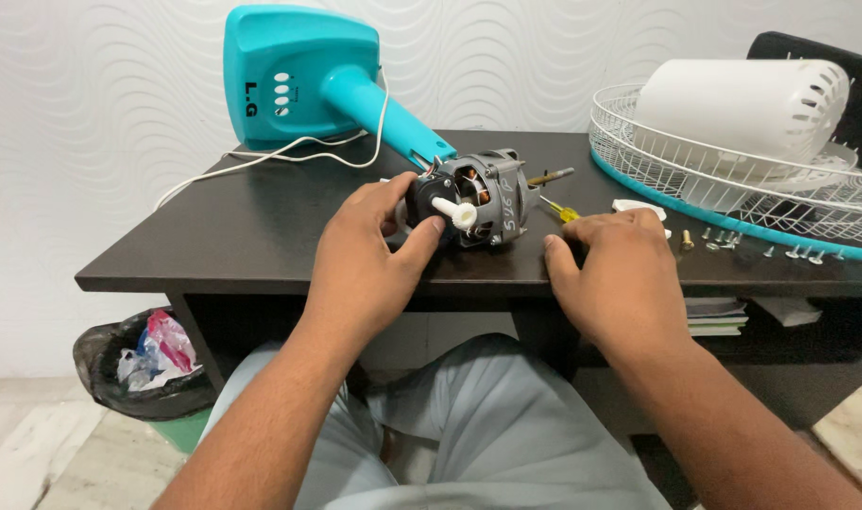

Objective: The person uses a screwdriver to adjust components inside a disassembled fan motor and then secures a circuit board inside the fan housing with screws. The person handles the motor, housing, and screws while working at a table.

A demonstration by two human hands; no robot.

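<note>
1. A dark, smooth table (pixel 261 236) is bearing a teal plastic fan stand (pixel 303 71) and a white wire guard (pixel 724 170).
2. The metal fan motor (pixel 473 198) is lying near the front edge, its shaft (pixel 551 176) pointing right (slightly away).
3. The left hand (pixel 369 250) is gripping the motor's black end; the right hand (pixel 620 274) is resting palm-down, fingers curled loosely, holding nothing visible.

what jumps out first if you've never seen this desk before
The bare fan motor at the middle of the dark table, with the left hand gripping its front end. Behind it lies a turquoise fan base, and at the right a white wire guard holds a white motor cover.
</note>
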